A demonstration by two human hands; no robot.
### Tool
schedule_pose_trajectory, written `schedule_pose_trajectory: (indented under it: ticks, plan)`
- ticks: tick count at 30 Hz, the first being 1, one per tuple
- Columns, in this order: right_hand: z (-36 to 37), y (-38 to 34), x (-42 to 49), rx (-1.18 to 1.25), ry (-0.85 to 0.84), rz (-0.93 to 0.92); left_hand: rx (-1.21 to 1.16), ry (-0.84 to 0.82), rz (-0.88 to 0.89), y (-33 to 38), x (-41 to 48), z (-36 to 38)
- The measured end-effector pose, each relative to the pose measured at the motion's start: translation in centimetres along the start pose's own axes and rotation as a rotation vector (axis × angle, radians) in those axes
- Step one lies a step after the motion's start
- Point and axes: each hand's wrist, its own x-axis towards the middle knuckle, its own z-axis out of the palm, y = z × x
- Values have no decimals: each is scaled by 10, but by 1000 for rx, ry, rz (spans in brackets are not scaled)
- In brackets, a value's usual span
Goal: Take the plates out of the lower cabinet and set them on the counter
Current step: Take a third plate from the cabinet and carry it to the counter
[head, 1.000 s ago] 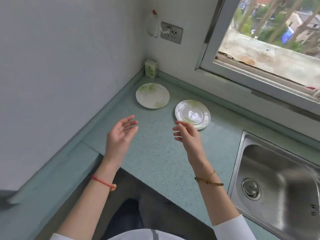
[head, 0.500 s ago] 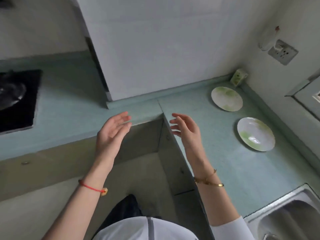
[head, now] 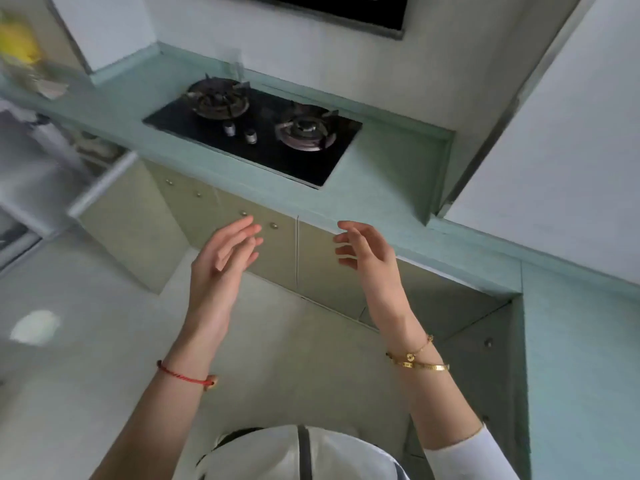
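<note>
Found no legible text, label, brand, number or sign. Noted fine engraved marks along the gold bangle point(head: 427, 367), too small to be read. Observed no discernible markings on the knobs point(head: 250, 136) of the hob point(head: 304, 164) set in the counter point(head: 381, 192).

Shut cabinet doors point(head: 318, 271) ahead; open door point(head: 121, 220) juts left.
</note>
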Motion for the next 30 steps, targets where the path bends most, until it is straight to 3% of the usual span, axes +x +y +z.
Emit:
schedule_pose_trajectory:
  ticks: [13, 22, 30]
  plan:
    - [271, 24, -57, -47, -365, 20, 6, 429, 28, 56, -34, -261]
    - [381, 39, -41, -118, -526, 30, 42, 594, -11, 52, -18, -350]
    - [518, 44, 34, -102, -655, 20, 41, 714, 4, 66, 69, -432]
